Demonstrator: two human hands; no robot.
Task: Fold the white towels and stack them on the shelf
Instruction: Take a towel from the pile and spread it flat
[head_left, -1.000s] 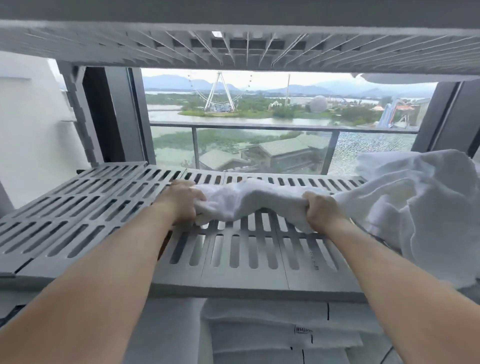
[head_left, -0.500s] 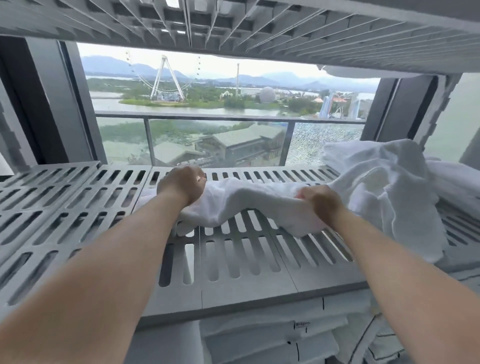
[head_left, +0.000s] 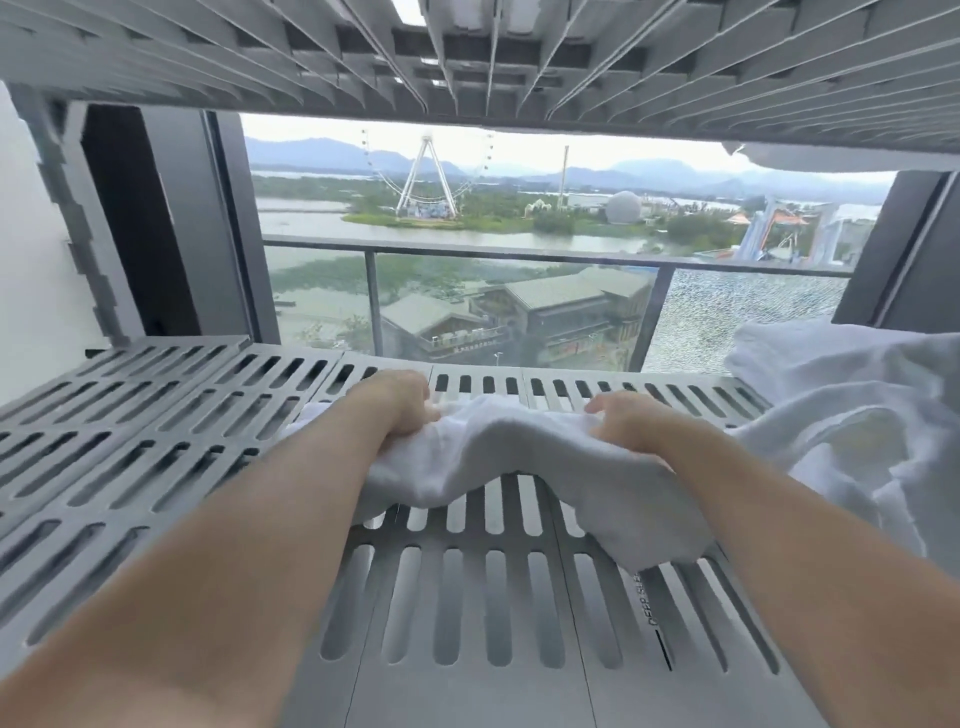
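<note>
I watch the left hand (head_left: 400, 408) and right hand (head_left: 631, 428) still clutching the bunched towel (head_left: 498, 449) on the slatted shelf (head_left: 156, 415), knuckles up. The towel now sags nearer the shelf's front, and a loose pile (head_left: 857, 415) lies to its right.

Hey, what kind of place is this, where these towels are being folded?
Probably a hotel or resort linen area, high up: a grey slatted shelf with a heap of white towels, and a glass-railed balcony outside overlooking a Ferris wheel.
</note>
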